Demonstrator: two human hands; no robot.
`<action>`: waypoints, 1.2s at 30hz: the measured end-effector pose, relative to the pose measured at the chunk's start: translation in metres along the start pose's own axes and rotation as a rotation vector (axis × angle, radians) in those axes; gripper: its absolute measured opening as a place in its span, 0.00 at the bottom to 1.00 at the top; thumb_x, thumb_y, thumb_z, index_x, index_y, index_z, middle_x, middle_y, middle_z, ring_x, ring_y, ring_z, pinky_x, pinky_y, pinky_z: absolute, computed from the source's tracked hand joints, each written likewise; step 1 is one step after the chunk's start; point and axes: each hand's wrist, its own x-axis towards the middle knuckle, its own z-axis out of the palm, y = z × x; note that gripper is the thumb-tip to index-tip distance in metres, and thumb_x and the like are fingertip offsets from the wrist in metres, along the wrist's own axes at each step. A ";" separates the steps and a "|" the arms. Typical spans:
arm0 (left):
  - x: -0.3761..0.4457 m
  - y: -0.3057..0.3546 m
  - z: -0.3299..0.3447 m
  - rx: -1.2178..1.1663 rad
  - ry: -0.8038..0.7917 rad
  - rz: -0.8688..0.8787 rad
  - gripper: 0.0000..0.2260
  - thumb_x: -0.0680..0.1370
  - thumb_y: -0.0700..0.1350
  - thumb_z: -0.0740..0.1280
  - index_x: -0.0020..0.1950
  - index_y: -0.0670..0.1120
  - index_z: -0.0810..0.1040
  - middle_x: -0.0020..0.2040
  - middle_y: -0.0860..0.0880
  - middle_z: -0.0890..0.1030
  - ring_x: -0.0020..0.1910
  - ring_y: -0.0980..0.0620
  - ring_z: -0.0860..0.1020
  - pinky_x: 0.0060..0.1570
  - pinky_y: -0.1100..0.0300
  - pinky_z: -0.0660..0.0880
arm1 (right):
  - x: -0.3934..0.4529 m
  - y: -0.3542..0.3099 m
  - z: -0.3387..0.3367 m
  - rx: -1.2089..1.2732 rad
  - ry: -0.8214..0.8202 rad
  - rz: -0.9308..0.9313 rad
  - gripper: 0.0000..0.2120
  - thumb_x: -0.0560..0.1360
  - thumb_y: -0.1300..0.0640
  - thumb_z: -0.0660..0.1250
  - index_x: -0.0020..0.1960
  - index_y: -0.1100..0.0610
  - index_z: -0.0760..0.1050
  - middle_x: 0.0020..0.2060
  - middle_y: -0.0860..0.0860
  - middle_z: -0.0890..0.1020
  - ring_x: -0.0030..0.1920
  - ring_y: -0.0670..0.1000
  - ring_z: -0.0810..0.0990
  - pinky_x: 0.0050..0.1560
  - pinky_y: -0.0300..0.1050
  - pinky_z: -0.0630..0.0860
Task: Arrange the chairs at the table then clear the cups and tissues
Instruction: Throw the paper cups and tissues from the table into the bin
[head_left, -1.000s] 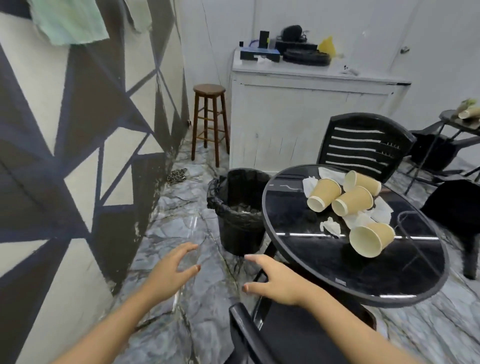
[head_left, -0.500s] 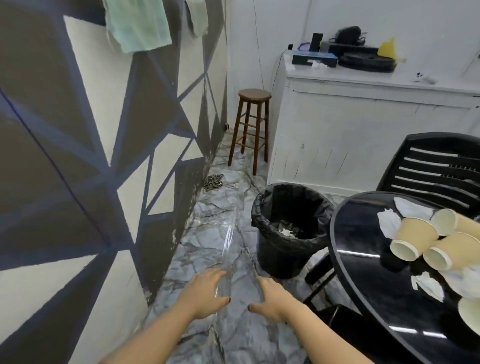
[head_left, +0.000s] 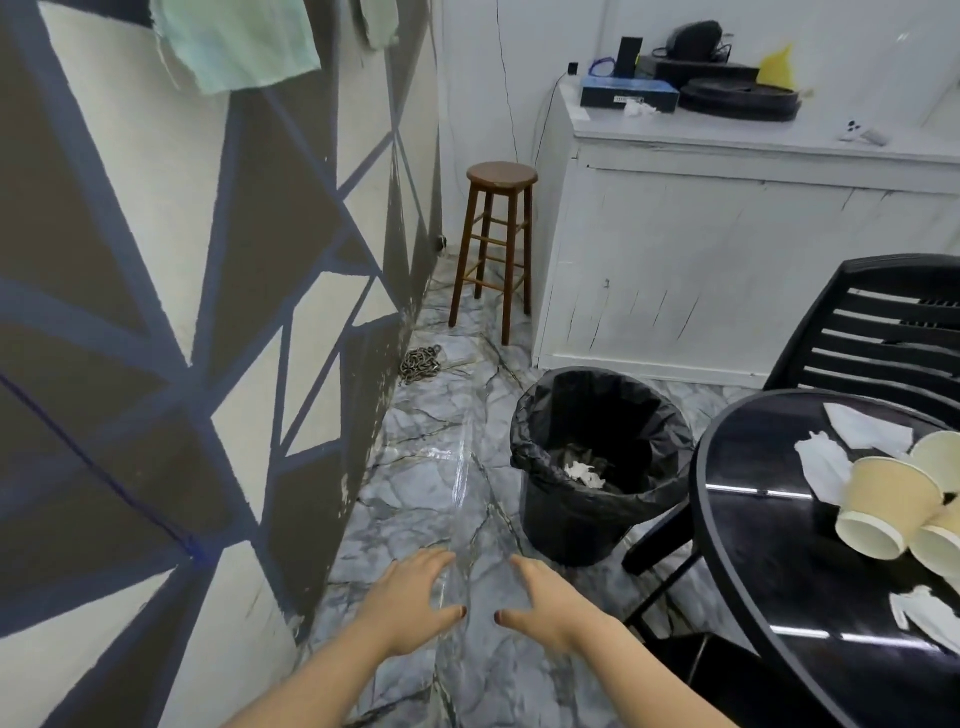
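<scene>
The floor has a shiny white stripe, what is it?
Head view: that stripe is glare, light bouncing off the glossy marble floor; the black table shows bright streaks too; the wide lens bends the patterned wall lines.

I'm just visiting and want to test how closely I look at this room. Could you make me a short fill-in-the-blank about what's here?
1. The bin beside the round table is lined with a bag coloured ____.
2. The wooden stool in the corner stands on the floor next to a white ____.
3. The paper cups on the table lie on their ____.
4. The left hand and right hand hold ____.

Missing words: black; cabinet; sides; nothing
</scene>
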 end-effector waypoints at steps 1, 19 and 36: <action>0.008 0.001 -0.003 -0.001 -0.007 0.008 0.31 0.73 0.60 0.62 0.73 0.52 0.58 0.75 0.53 0.60 0.74 0.54 0.56 0.73 0.53 0.55 | 0.007 0.001 -0.004 0.011 0.009 0.007 0.40 0.72 0.44 0.65 0.75 0.54 0.49 0.75 0.53 0.56 0.73 0.52 0.56 0.72 0.47 0.56; 0.192 0.036 -0.067 0.082 -0.083 0.097 0.31 0.74 0.58 0.62 0.74 0.50 0.57 0.75 0.50 0.59 0.74 0.52 0.56 0.73 0.54 0.53 | 0.109 0.053 -0.133 0.112 0.113 0.096 0.36 0.73 0.48 0.65 0.74 0.57 0.52 0.74 0.55 0.59 0.72 0.53 0.58 0.70 0.44 0.57; 0.340 0.118 -0.134 0.159 -0.109 0.465 0.31 0.75 0.58 0.62 0.74 0.51 0.56 0.76 0.52 0.58 0.74 0.52 0.57 0.72 0.53 0.57 | 0.117 0.073 -0.239 0.221 0.416 0.310 0.37 0.74 0.47 0.64 0.75 0.57 0.48 0.75 0.54 0.55 0.74 0.53 0.55 0.71 0.44 0.55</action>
